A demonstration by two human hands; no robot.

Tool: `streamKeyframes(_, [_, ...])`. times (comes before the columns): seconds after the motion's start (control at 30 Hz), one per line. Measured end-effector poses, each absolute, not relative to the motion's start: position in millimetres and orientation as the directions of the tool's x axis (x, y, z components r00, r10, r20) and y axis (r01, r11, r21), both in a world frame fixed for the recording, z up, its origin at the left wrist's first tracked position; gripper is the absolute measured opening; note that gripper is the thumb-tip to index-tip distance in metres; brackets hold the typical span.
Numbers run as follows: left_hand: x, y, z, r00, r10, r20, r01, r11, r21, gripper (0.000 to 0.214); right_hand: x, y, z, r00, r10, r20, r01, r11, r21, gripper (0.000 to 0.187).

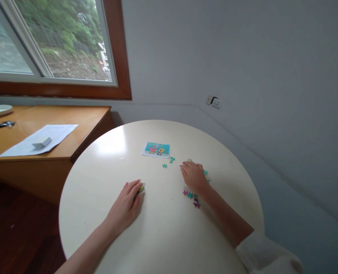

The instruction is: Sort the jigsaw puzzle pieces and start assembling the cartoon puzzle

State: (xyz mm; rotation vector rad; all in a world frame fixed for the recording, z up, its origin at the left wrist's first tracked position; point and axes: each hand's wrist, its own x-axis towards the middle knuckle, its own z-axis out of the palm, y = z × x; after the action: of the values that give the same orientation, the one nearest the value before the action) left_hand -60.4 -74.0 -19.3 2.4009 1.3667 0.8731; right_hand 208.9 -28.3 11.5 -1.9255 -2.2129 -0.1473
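Observation:
My left hand (125,201) rests on the round white table, its thumb and fingers curled about a few joined jigsaw puzzle pieces (141,188) in yellow and green. Part of that cluster is hidden beneath the fingers. Farther right, my right hand (194,177) reaches over the tabletop with its fingers apart, close to a pale puzzle piece (189,160). Pink and teal puzzle pieces (189,194) lie below its wrist, with a dark magenta piece (196,201) beside them. More teal pieces (205,172) peek out to the right of this hand.
A cartoon picture card (156,150) lies toward the table's (157,236) far side, with teal pieces (164,166) near its lower right corner. At left stands a wooden desk (85,114) bearing paper (58,131) and a small white box (42,142). A wall is behind.

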Motion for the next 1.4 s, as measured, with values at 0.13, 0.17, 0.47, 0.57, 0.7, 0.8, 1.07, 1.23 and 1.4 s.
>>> streamKeyframes(0.13, [-59.7,-73.6,-18.2,0.382,0.852,0.358,0.699,-0.520,0.491,0.034,236.0,-25.8,9.8,-0.031,0.982,0.188,0.998,0.041,-0.045,0.023])
streamKeyframes(0.17, [-59.7,-73.7,-17.7,0.384,0.854,0.352,0.699,-0.517,0.493,0.034,239.5,-24.6,8.3,-0.029,0.982,0.188,0.998,0.039,-0.051,0.022])
streamKeyframes(0.47, [-59.5,-74.6,-16.5,0.360,0.868,0.343,0.700,-0.494,0.516,0.034,242.2,-13.6,4.5,-0.039,0.968,0.250,0.968,0.098,-0.231,0.009])
streamKeyframes(0.57, [-59.7,-74.1,-17.3,0.365,0.866,0.340,0.697,-0.497,0.517,0.034,235.1,-15.2,0.8,-0.120,0.941,0.315,0.934,0.215,-0.285,0.011])
streamKeyframes(0.7, [-59.6,-74.1,-17.2,0.365,0.872,0.327,0.696,-0.489,0.526,0.034,224.6,-19.7,-4.8,-0.308,0.889,0.340,0.876,0.404,-0.263,0.013])
streamKeyframes(0.8, [-59.0,-74.5,-16.8,0.358,0.875,0.326,0.689,-0.483,0.540,0.034,225.2,-23.6,-4.9,-0.441,0.846,0.300,0.825,0.514,-0.237,0.018])
streamKeyframes(1.07, [-57.9,-74.4,-14.1,0.325,0.899,0.293,0.667,-0.437,0.604,0.035,239.4,-36.1,-0.7,-0.346,0.850,0.398,0.883,0.439,-0.170,0.029])
streamKeyframes(1.23, [-60.6,-73.0,-11.1,0.177,0.956,0.233,0.670,-0.290,0.683,0.034,228.6,-46.4,1.0,-0.357,0.886,0.295,0.915,0.395,-0.080,0.032])
streamKeyframes(1.4, [-60.0,-74.1,-6.9,0.094,0.979,0.181,0.653,-0.198,0.731,0.030,225.5,-48.2,-4.5,-0.358,0.897,0.259,0.916,0.392,-0.091,0.034])
